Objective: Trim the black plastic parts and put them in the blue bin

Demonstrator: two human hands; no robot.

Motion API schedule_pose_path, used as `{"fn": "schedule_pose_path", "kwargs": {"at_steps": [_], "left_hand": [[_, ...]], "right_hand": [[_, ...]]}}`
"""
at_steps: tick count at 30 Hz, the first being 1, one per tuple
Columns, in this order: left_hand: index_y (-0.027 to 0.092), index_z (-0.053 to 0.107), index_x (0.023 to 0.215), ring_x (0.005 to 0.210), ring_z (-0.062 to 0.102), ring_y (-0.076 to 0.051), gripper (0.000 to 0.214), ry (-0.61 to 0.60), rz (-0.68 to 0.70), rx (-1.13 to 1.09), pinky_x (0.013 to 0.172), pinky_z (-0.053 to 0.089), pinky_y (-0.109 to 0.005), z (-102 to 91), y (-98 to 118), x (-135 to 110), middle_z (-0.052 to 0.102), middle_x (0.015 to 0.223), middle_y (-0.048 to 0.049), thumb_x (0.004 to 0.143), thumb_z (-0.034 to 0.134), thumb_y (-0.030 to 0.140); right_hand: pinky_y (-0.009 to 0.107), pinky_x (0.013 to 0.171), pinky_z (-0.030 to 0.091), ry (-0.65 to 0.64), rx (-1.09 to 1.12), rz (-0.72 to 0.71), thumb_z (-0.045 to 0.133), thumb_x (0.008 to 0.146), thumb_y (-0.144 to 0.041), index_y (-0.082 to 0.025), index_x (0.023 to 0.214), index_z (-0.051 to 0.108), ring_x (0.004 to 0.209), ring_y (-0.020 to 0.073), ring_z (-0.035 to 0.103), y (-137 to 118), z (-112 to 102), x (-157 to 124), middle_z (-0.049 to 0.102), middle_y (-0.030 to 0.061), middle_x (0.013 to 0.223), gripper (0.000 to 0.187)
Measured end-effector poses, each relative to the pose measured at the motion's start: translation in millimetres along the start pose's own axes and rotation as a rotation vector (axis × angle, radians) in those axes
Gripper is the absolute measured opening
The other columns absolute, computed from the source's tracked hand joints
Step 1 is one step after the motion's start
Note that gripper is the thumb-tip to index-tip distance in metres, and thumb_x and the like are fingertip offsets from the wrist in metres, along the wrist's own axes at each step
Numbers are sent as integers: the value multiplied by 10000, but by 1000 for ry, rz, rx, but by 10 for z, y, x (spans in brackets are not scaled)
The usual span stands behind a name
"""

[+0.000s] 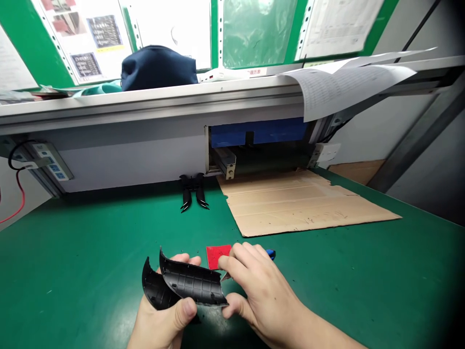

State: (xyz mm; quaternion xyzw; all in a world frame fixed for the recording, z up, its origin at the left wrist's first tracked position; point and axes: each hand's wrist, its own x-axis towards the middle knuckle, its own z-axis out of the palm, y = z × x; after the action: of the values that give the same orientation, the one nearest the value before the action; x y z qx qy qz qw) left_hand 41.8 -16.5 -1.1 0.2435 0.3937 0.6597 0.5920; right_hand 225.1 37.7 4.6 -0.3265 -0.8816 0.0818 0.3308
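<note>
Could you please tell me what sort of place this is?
Most likely a factory or workshop workstation: there is a green bench, a power strip mounted below the shelf, and printed sheets posted above.

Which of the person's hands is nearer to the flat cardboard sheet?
Right. The right hand is just in front of the near edge of the cardboard sheet; the left hand is farther off, to its front left.
</note>
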Motion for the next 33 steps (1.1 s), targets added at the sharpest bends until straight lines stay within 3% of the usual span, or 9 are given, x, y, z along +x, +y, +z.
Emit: {"fn": "schedule_pose_path", "kwargs": {"at_steps": [6,14,18,22,25,28,31,33], "left_hand": [[211,656,1017,981,649,-320,597,18,38,14,811,570,-374,2,-16,-23,684,1095,-111,495,931,299],[259,692,974,925,670,-226,515,-34,141,71,787,573,-253,-61,-66,-27,711,1041,-45,518,923,322],[242,692,965,917,669,-246,537,-33,133,68,765,582,-280,-51,-83,-22,711,1026,-62,492,934,317],[254,688,950,870,676,-237,553,-24,99,-12,734,582,-282,4,-100,-47,714,1007,-51,463,944,314],[245,680,956,879,676,-251,551,-28,80,-40,752,577,-302,32,-83,-65,713,1005,-63,475,941,307],[239,664,981,927,667,-281,564,-1,68,-34,796,568,-349,28,-42,-60,700,1042,-82,491,935,304],[229,655,997,988,646,-312,588,21,66,-29,849,549,-394,4,-24,-37,686,1074,-100,485,934,302],[216,652,1015,1014,632,-328,609,5,47,-28,879,531,-420,-10,-42,-13,673,1100,-117,482,935,300]], "right_hand": [[309,573,195,14,-125,-21,-75,1015,-688,-162,708,462,652,229,371,-21,36,16,411,20,748,812],[307,560,172,-74,-72,-71,-40,1075,-625,-160,676,402,612,196,355,-8,-18,34,413,-2,687,756],[284,567,206,-180,295,-100,116,1054,-739,-166,667,356,577,174,338,75,-24,32,403,-25,654,731],[242,534,244,-345,793,11,411,971,-830,-167,644,378,555,152,350,154,16,24,395,-36,636,740],[224,502,236,-374,1002,81,608,891,-816,-154,609,452,531,139,341,174,21,33,404,-41,591,737],[223,508,257,-267,1047,103,664,852,-815,-147,624,535,535,147,371,157,-30,48,450,-28,588,717],[230,569,321,32,861,98,767,828,-742,-178,835,621,650,178,422,100,-86,48,505,2,771,583],[245,644,378,174,693,15,788,886,-634,-211,982,622,786,206,474,53,-92,36,510,37,972,464]]}}
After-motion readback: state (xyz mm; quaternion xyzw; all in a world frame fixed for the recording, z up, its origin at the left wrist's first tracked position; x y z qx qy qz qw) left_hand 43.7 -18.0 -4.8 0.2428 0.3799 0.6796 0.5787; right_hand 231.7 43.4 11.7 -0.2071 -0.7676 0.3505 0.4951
